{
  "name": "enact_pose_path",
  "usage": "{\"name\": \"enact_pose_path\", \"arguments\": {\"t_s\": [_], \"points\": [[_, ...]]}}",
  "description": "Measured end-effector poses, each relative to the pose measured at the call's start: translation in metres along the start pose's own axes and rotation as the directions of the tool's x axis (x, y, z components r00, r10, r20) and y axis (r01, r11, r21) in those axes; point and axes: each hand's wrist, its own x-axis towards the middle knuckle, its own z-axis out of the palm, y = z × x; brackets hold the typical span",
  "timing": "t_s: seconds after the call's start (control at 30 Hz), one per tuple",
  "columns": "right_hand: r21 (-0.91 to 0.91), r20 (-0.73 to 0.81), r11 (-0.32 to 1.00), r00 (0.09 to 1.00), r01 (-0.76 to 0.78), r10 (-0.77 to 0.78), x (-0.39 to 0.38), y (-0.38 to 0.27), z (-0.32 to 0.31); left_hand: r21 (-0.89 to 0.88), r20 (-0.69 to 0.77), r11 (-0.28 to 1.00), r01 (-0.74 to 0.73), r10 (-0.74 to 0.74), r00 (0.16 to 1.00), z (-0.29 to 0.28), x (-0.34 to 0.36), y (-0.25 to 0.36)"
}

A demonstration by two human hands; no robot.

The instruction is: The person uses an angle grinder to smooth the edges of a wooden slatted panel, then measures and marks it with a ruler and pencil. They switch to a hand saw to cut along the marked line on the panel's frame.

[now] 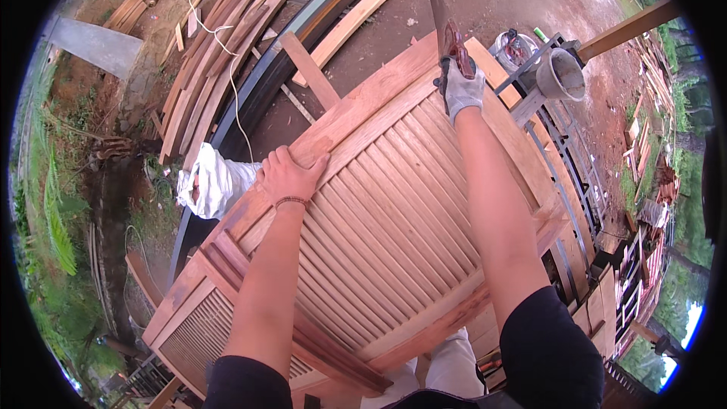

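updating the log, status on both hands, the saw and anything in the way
Left hand on louvered panel; right hand, gloved, grip closed on handsaw. Blade at panel's far end, contact unclear. White sack beside panel, near left hand.

The bare left hand [291, 176] lies palm down, fingers bent, thumb stretched toward the right; a thin brown bracelet [292, 200] rings the wrist. The left forearm [266, 280] slants forward and rightward from a black sleeve [250, 384]. The right arm [496, 197], also black-sleeved, reaches farther forward, nearly straight; the right hand in a pale grey fabric glove [463, 92] is curled into a grip.
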Motion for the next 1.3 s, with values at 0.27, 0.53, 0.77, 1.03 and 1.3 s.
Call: {"name": "enact_pose_path", "arguments": {"t_s": [0.27, 0.53, 0.77, 1.03, 1.3], "points": [[0.161, -0.047, 0.983, 0.994, -0.087, 0.096, -0.201, 0.026, -0.061, 0.049, -0.006, 0.998, 0.041, -0.041, 0.999, 0.003, -0.012, -0.016], [0.103, -0.044, 0.993, 0.997, -0.051, 0.055, -0.077, 0.038, -0.026, 0.043, -0.022, 0.999, -0.028, 0.029, 0.999, 0.015, -0.011, -0.009], [0.173, -0.051, 0.985, 0.999, 0.024, -0.015, -0.163, 0.038, -0.039, 0.066, -0.023, 0.998, 0.008, -0.006, 1.0, 0.009, -0.008, -0.014], [0.024, -0.037, 0.991, 0.991, 0.133, -0.132, -0.194, 0.055, -0.045, 0.081, -0.024, 0.996, 0.041, -0.039, 0.999, 0.012, -0.01, -0.021], [-0.176, -0.092, 0.969, 0.977, 0.173, -0.191, -0.036, 0.037, -0.019, 0.042, -0.105, 0.996, -0.082, 0.086, 0.991, 0.026, -0.005, -0.001]]}}
